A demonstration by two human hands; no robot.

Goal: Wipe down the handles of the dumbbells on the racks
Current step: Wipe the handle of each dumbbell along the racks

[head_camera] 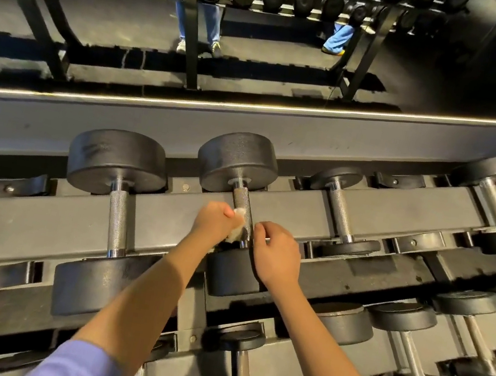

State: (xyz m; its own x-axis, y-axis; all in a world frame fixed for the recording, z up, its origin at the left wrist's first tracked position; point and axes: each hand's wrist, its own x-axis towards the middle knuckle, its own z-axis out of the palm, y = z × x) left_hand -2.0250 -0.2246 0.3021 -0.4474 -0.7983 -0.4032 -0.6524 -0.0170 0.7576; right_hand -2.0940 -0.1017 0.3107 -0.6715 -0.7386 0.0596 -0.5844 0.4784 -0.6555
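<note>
Head view puts us mid-wipe on the top rack (40, 220): our left hand (214, 220) pinches a white cloth (236, 230) against the knurled handle (244, 210) of the middle dumbbell, near its front end. Our right hand (276, 254) sits just beside that handle, fingers loosely curled; whether it grips we cannot tell. Next, we judge, the cloth must run up the handle's length, then go to the neighbouring handle (338, 213).

Dim room, lit from overhead. A thin line of glare runs along the ledge (252, 109) just behind the dumbbell rack (24, 217). Beyond the rack the floor (120, 21) sinks into heavy shadow and looks soft. The rack's beams bow toward the edges; its steel handles (118, 219) glint sharply.
</note>
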